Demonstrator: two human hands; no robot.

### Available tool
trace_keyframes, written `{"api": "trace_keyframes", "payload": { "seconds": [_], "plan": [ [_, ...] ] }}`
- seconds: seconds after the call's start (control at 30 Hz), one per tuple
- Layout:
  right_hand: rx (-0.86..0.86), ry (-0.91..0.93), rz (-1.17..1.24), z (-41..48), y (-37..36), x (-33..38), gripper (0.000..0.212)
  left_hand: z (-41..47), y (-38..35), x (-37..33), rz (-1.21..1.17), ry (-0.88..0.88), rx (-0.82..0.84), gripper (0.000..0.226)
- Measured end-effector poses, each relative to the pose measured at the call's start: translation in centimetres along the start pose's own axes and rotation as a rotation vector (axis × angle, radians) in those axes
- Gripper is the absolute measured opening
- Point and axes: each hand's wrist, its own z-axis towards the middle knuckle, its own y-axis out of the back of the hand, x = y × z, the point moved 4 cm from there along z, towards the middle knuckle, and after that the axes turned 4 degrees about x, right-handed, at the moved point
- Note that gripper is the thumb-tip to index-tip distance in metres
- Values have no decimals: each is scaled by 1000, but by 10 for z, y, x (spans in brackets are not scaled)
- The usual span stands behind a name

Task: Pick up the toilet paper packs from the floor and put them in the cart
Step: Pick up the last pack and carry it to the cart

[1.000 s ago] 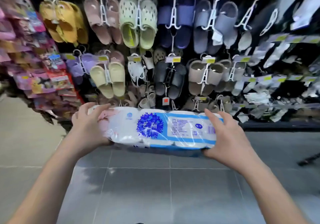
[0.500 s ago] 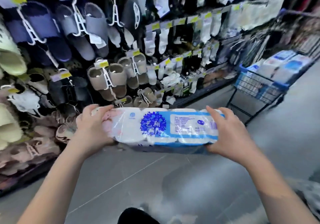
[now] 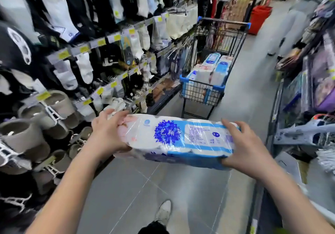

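Note:
A long toilet paper pack, white with blue panels and a blue flower mark, is held level at chest height. My left hand grips its left end and my right hand grips its right end, fingers curled over the top. Straight ahead down the aisle stands the shopping cart, black wire with blue trim, a few steps beyond the pack. Several more toilet paper packs lie stacked inside its basket.
Racks of socks and grey slippers line the left side. Shelving with a grey plastic item crowds the right. A person in grey stands far down the aisle by a red bin. My shoe is on the grey tile floor.
My view has swung right from the slipper wall to face down the aisle, bringing the cart to the centre ahead. Both hands keep the same hold on the pack.

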Motion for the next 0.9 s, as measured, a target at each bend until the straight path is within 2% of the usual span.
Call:
{"api": "trace_keyframes", "payload": {
  "seconds": [0.3, 0.5, 0.7, 0.9],
  "plan": [
    [-95, -198, -13, 107, 36, -39, 121, 181, -24, -66, -29, -210, 96, 101],
    [-133, -303, 6, 153, 60, -91, 121, 268, -61, -128, -34, -304, 193, 102],
    [-142, -345, 33, 202, 78, -169, 121, 331, -107, -204, -13, -333, 232, 108],
    [-169, -318, 48, 272, 103, -277, 121, 392, -167, -293, 34, -311, 196, 112]
  ]
}}
